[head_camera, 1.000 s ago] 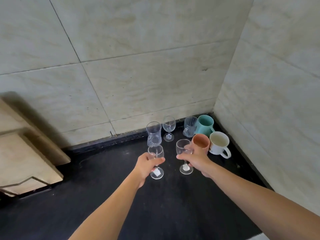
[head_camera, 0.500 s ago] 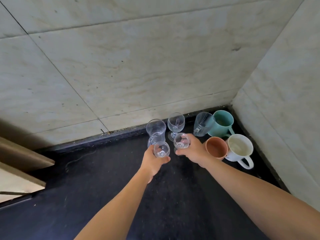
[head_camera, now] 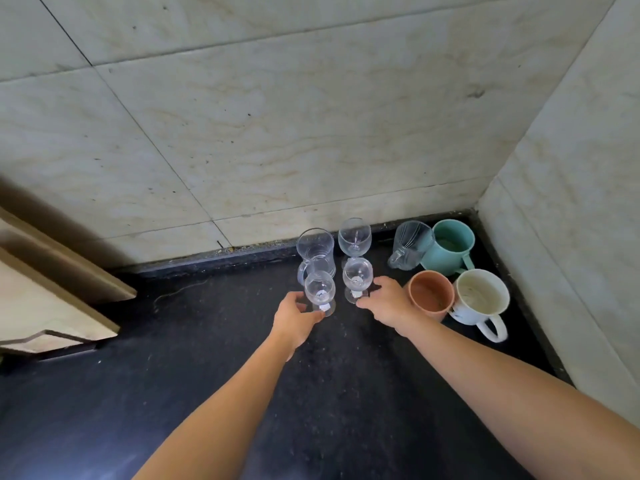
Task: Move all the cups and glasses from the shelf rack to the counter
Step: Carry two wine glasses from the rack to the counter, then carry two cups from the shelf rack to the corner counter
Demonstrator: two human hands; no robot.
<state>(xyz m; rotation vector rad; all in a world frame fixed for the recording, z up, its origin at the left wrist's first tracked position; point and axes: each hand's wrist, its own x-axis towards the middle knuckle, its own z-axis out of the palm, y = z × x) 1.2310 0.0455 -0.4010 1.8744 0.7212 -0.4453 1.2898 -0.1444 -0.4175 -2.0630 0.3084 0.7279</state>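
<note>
The left small clear stemmed glass (head_camera: pixel 319 293) and the right small clear stemmed glass (head_camera: pixel 357 277) stand upright, side by side, on the black stone bench (head_camera: pixel 207 375). The left hand (head_camera: pixel 296 318) pinches the foot of the first, and the right hand (head_camera: pixel 386 303) grasps with curled fingers the foot of the second. Just behind the first stands a clear glass mug (head_camera: pixel 316 249).

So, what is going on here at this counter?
A person holds two wine glasses by the foot: the left hand pinches the left wine glass, the right hand the right wine glass. Both stand on the black counter. Behind them are a clear mug and a third wine glass; to the right, a ribbed glass mug, teal mug, brown cup and white mug.
</note>
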